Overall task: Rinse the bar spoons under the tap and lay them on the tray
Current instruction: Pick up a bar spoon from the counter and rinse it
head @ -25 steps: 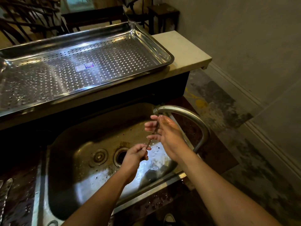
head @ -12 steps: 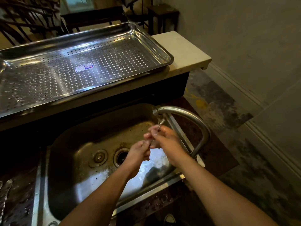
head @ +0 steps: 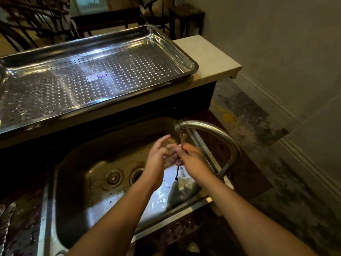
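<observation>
Hands: left hand (head: 156,156) and right hand (head: 191,159) meet palm to palm directly under the spout of the tap (head: 212,129), above the sink (head: 83,159)
Left grip: pressed against the right hand, fingertips pointing up and away; motion blur hides whether its fingers close on anything, so its state cannot be told
Right grip: fingers curled toward the left hand and wrapped round the stem of the bar spoon (head: 177,173)
Spoon position: thin dark stem hangs out of the bottom of the joined hands, forked end lowest; the upper part is hidden between the palms
Water (head: 182,137): a thin stream drops from the spout onto the spot where the two hands touch
Tap line: curved steel pipe rises just right of the right hand and arches over it to the spout
Basin: wet steel floor shines below the wrists; drain (head: 137,175) sits just left of the left wrist
Drying spot: perforated steel tray (head: 191,65) lies on a pale ledge (head: 208,54) beyond and to the left of the hands, well apart from them, a small sticker (head: 96,76) on its floor
Stray items: metal utensils (head: 10,211) on the dark counter far left of the left forearm, cut by the frame edge and too dim to identify
Footwear: shoe (head: 192,249) shows on the floor between the forearms
</observation>
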Action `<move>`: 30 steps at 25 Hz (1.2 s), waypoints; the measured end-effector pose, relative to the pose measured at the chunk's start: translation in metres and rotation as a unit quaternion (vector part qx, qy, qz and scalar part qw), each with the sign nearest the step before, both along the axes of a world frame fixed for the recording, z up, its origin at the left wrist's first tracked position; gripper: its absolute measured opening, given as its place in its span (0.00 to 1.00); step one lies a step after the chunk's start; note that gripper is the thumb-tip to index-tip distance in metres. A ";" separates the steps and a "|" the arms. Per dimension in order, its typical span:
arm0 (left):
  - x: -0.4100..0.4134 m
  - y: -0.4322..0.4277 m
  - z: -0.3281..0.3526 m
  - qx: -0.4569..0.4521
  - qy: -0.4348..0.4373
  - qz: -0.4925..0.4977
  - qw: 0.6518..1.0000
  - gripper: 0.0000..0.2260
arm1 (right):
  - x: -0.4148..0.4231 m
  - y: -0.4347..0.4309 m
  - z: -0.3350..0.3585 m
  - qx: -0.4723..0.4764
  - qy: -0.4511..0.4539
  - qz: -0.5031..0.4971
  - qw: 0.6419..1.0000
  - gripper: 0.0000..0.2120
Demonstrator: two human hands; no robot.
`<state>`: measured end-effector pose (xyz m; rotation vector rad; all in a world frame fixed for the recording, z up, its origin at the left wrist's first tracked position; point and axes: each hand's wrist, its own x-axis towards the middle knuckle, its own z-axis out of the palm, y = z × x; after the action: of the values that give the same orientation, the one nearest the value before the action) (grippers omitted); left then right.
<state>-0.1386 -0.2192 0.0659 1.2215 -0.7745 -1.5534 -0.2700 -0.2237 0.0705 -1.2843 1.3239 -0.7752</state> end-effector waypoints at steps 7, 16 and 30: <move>-0.014 -0.007 0.034 -0.259 -0.448 -0.015 0.855 0.05 | 0.006 -0.010 -0.013 -0.047 0.148 0.012 0.988 0.03; 0.027 -0.011 0.045 -0.130 -0.161 0.146 0.967 0.05 | 0.005 -0.014 -0.018 0.029 0.291 0.061 0.955 0.13; 0.071 0.025 0.035 0.008 0.081 0.312 0.947 0.08 | 0.043 -0.008 -0.011 -0.254 0.306 0.142 0.906 0.12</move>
<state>-0.0676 -0.1941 0.1008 1.1817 -0.2252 -1.1125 -0.2267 -0.2320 0.0595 -2.2188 1.4063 -0.5356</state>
